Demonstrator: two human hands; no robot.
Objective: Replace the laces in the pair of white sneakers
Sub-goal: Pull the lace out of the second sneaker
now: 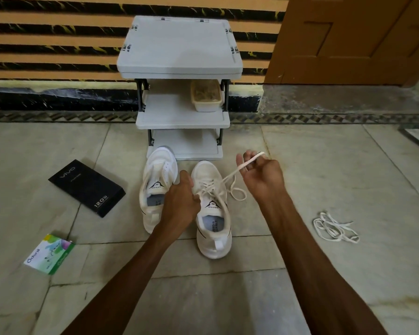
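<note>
Two white sneakers stand side by side on the floor, toes pointing away from me. The left sneaker (156, 189) has no lace. The right sneaker (212, 228) carries a cream lace (230, 176) crossed through its eyelets. My left hand (179, 201) pinches one end of that lace at the shoe's left side, by the tongue. My right hand (264, 175) is raised to the right of the shoe and grips the other end, pulled taut over its fingers. A slack loop of the lace lies on the floor beside the shoe.
A loose bundle of white laces (334, 228) lies on the floor at the right. A black box (87, 187) and a green-white packet (49, 253) lie at the left. A grey shelf rack (179, 68) with a tub (206, 96) stands behind the shoes.
</note>
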